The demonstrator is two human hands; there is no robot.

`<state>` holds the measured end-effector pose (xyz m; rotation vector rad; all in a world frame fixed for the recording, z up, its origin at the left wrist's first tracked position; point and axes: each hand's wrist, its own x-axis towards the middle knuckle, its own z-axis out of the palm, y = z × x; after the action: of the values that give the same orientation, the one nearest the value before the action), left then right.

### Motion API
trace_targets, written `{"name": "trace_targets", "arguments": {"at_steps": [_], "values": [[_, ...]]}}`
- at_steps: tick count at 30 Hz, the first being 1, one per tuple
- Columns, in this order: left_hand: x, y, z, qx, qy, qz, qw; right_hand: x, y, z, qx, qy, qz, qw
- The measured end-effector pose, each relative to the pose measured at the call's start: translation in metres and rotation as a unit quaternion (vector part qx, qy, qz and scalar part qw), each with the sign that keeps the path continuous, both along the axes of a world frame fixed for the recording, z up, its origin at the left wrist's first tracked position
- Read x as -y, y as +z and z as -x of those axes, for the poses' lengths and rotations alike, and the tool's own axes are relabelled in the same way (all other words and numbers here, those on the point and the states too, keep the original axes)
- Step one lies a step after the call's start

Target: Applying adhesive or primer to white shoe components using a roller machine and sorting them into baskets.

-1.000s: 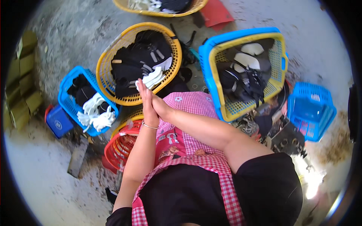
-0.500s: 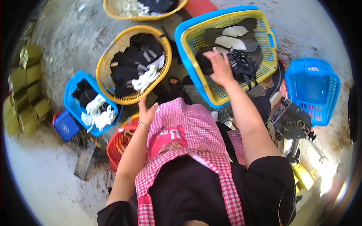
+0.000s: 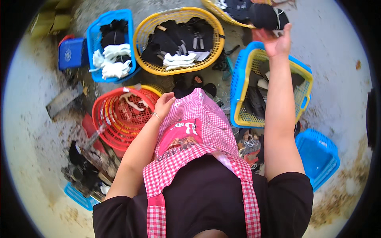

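My right hand (image 3: pixel 277 44) is stretched far forward on the right, its thumb and fingers around a rounded bundle of black pieces (image 3: pixel 262 16) bound with a pale band. The bundle is at the edge of a far yellow basket (image 3: pixel 222 15); the hand partly hides its underside. Below that forearm stands a blue basket with a yellow one nested in it (image 3: pixel 241 101), containing dark and pale pieces. Beside the pink checked apron (image 3: pixel 216 125), my left hand (image 3: pixel 163 106) is empty, its fingers loosely extended near a red basket (image 3: pixel 104 133).
A yellow oval basket (image 3: pixel 139 59) has black pieces and white strips in it. To its left are a blue basket (image 3: pixel 92 47) with white bundles and a small blue bin (image 3: pixel 71 53). Another blue basket (image 3: pixel 319 158) sits at the right. A metal bar (image 3: pixel 63 101) lies on the floor.
My right hand has left the nested baskets and moved farther forward, and now grips a black bundle. My view has turned, and more of the red basket shows. My left hand stays near the apron.
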<state>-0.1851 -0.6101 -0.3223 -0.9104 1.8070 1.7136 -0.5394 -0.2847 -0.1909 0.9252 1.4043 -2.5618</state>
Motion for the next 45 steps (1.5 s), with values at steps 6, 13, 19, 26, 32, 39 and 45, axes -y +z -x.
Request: {"name": "trace_targets", "arguments": {"at_steps": [6,13,19,26,32,39,45], "values": [[0.004,-0.028,-0.036,0.029,0.090,-0.006,0.996,0.097,-0.123,-0.025,-0.049,0.249,-0.191,0.948],[0.019,-0.085,-0.051,0.111,0.121,-0.034,0.986,0.171,-0.317,-0.151,-0.008,0.648,-0.421,0.635],[0.055,-0.149,-0.012,0.125,0.146,-0.046,0.980,0.195,-0.417,-0.160,0.019,0.688,-0.528,0.498],[0.090,-0.218,0.055,0.056,0.106,-0.004,0.993,0.218,-0.452,-0.123,-0.041,0.747,-0.502,0.434],[0.102,-0.239,0.096,0.057,0.121,0.005,0.991,0.234,-0.453,-0.116,-0.008,0.795,-0.497,0.348],[0.196,-0.189,0.114,-0.181,0.079,0.417,0.887,0.226,-0.452,-0.104,0.011,0.789,-0.482,0.381],[0.344,-0.214,0.099,0.165,0.264,0.566,0.763,0.237,-0.430,-0.081,-0.061,0.880,-0.287,0.373]]}}
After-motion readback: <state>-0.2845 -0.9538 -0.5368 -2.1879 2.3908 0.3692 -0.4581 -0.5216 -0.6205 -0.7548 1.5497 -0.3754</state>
